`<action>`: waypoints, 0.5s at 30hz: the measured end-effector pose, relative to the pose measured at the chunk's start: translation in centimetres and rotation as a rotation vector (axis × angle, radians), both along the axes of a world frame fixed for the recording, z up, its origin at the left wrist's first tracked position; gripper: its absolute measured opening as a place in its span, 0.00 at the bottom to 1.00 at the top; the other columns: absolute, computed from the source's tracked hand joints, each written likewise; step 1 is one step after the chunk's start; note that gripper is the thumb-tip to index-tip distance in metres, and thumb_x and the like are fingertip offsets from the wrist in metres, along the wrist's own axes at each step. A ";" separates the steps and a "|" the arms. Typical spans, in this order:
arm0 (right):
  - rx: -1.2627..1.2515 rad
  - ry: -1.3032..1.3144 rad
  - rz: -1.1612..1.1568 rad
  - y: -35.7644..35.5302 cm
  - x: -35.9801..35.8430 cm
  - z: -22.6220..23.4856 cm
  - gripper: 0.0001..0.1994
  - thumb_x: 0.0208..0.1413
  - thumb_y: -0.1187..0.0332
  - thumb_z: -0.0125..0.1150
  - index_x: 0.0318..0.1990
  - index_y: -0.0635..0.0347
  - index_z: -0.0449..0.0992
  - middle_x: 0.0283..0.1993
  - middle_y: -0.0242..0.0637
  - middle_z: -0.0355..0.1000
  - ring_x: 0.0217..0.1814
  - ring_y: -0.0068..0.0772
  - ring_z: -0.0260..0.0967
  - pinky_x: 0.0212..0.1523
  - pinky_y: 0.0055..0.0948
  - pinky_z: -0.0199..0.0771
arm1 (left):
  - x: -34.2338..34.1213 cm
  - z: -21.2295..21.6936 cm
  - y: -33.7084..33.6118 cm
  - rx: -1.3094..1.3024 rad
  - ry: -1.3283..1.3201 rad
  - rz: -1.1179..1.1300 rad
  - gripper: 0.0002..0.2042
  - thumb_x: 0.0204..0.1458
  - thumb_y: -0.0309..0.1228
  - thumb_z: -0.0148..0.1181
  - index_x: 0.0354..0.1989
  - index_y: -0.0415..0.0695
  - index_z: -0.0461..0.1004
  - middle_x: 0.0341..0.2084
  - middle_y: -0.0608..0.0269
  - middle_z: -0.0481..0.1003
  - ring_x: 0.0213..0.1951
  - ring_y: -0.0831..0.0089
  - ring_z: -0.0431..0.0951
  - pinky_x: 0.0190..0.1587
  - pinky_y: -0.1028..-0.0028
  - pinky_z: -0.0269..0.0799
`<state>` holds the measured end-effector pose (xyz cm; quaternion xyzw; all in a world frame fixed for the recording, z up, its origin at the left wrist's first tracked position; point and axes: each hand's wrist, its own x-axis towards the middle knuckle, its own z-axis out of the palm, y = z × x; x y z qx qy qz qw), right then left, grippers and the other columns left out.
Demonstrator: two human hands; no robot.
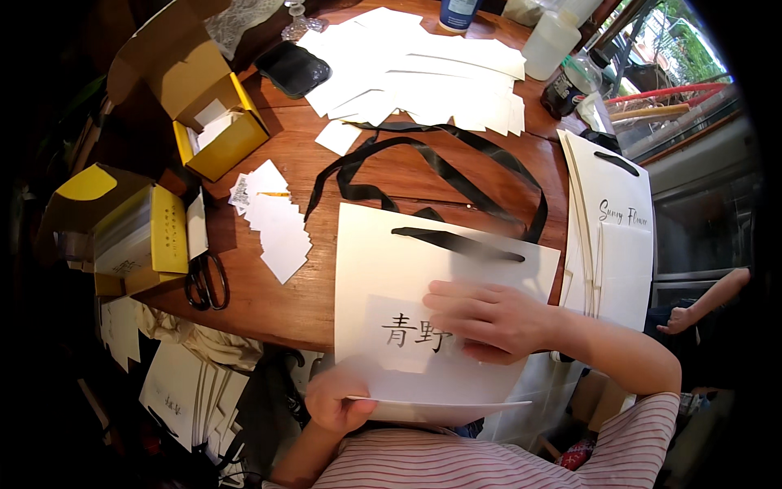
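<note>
At near table (326, 301) edge: white bag (407, 269) lying flat, black handle far side. Right hand (489, 319) spread, pressing label (407, 334) on bag. Left hand (338, 399) pinching bag's near-left corner. Scissors (208, 281) left.

View: single head camera, worn on the person's head, left one of a side-by-side pair.
Facing: downward and forward over the wooden table (391, 175), toward the person's own chest and forearms.
Orientation: upright, not mirrored; picture left is the person's left.
Lens: wide fisheye; the table's edge and the window frame bend toward the rim; the corners are dark.
Nearness: close; the left hand (338, 399) and right hand (489, 318) lie in the lower middle, forearms entering from the bottom edge.
Centre of frame: the white paper bag (391, 269) at the table's near edge.
Far reach: the table's far side at the top, a window at upper right.
Shared view: none; only one picture is given.
</note>
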<state>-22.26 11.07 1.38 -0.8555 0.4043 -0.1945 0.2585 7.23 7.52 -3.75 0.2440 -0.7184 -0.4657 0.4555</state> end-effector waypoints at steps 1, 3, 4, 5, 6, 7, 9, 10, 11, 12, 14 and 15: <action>-0.010 0.013 0.010 0.0 -0.1 -0.1 0.22 0.51 0.70 0.57 0.56 0.63 0.66 0.64 0.47 0.59 0.70 0.48 0.53 0.68 0.46 0.56 | 0.0 -0.2 0.0 -0.004 0.012 -0.006 0.14 0.55 0.41 0.62 0.25 0.43 0.71 0.21 0.57 0.76 0.23 0.62 0.78 0.26 0.72 0.73; -0.034 0.042 0.029 -0.1 -0.3 -0.1 0.21 0.51 0.68 0.57 0.55 0.60 0.67 0.65 0.46 0.58 0.71 0.47 0.51 0.69 0.46 0.55 | -0.2 -0.1 -0.2 -0.018 0.014 -0.021 0.16 0.56 0.43 0.60 0.26 0.43 0.70 0.21 0.57 0.75 0.23 0.62 0.79 0.27 0.71 0.75; -0.065 0.082 0.047 0.0 -0.2 -0.1 0.21 0.52 0.68 0.57 0.55 0.57 0.67 0.65 0.46 0.58 0.72 0.47 0.50 0.69 0.46 0.54 | -0.2 -0.4 -0.2 -0.028 0.031 -0.008 0.16 0.57 0.43 0.59 0.26 0.43 0.69 0.21 0.57 0.75 0.23 0.62 0.79 0.27 0.70 0.75; -0.095 0.122 0.064 0.0 -0.2 0.0 0.21 0.52 0.67 0.57 0.54 0.55 0.68 0.66 0.45 0.57 0.72 0.48 0.49 0.70 0.46 0.53 | -0.3 -0.7 -0.2 -0.039 0.048 0.006 0.16 0.57 0.44 0.59 0.26 0.43 0.69 0.21 0.57 0.75 0.23 0.62 0.79 0.27 0.70 0.75; -0.126 0.163 0.082 0.1 -0.1 -0.1 0.20 0.52 0.67 0.57 0.54 0.52 0.68 0.66 0.44 0.57 0.73 0.48 0.48 0.70 0.46 0.52 | -0.3 -0.8 0.0 -0.044 0.049 0.014 0.17 0.57 0.45 0.58 0.27 0.43 0.67 0.18 0.59 0.73 0.22 0.65 0.76 0.27 0.70 0.75; -0.145 0.160 0.089 0.2 -0.2 -0.3 0.20 0.52 0.66 0.57 0.54 0.50 0.68 0.66 0.44 0.56 0.73 0.48 0.48 0.70 0.46 0.51 | -0.3 -0.9 0.1 -0.050 0.051 0.019 0.18 0.57 0.46 0.57 0.27 0.43 0.64 0.16 0.61 0.70 0.20 0.68 0.73 0.27 0.71 0.74; -0.183 0.153 0.102 0.4 -0.2 -0.8 0.19 0.52 0.65 0.57 0.53 0.47 0.69 0.67 0.44 0.55 0.73 0.49 0.47 0.71 0.46 0.49 | -0.3 -0.8 0.3 -0.049 0.050 0.027 0.19 0.57 0.46 0.57 0.28 0.42 0.62 0.15 0.64 0.67 0.19 0.71 0.70 0.26 0.71 0.73; -0.178 0.124 0.110 0.5 -0.3 -0.9 0.19 0.52 0.65 0.57 0.53 0.47 0.69 0.67 0.45 0.55 0.72 0.49 0.47 0.70 0.47 0.49 | -0.3 -0.6 0.3 -0.044 0.045 0.032 0.20 0.57 0.46 0.57 0.29 0.42 0.62 0.15 0.63 0.67 0.19 0.71 0.70 0.25 0.72 0.73; -0.172 0.096 0.118 0.5 -0.3 -0.9 0.19 0.52 0.65 0.57 0.54 0.46 0.69 0.67 0.45 0.55 0.72 0.50 0.48 0.70 0.47 0.49 | -0.3 -0.4 0.4 -0.039 0.040 0.037 0.20 0.57 0.46 0.57 0.29 0.42 0.62 0.15 0.63 0.67 0.19 0.71 0.70 0.25 0.72 0.72; -0.167 0.067 0.126 0.4 -0.4 -0.9 0.19 0.52 0.65 0.57 0.54 0.46 0.69 0.67 0.45 0.56 0.72 0.50 0.49 0.70 0.48 0.49 | -0.5 -0.3 0.4 -0.028 0.049 0.036 0.20 0.57 0.46 0.56 0.29 0.42 0.61 0.15 0.63 0.67 0.19 0.72 0.70 0.24 0.72 0.72; -0.152 0.060 0.155 0.1 -0.5 -0.8 0.20 0.50 0.65 0.58 0.53 0.48 0.70 0.65 0.47 0.57 0.71 0.50 0.50 0.70 0.48 0.50 | -0.8 0.0 0.4 -0.012 0.067 0.033 0.20 0.58 0.46 0.56 0.29 0.41 0.61 0.15 0.63 0.67 0.19 0.72 0.69 0.24 0.73 0.71; -0.144 0.056 0.169 0.0 -0.6 -0.8 0.20 0.50 0.64 0.59 0.53 0.49 0.70 0.65 0.47 0.58 0.70 0.50 0.51 0.69 0.48 0.50 | -0.9 0.1 0.5 -0.005 0.076 0.039 0.20 0.58 0.47 0.56 0.29 0.42 0.61 0.15 0.63 0.66 0.19 0.72 0.69 0.23 0.73 0.71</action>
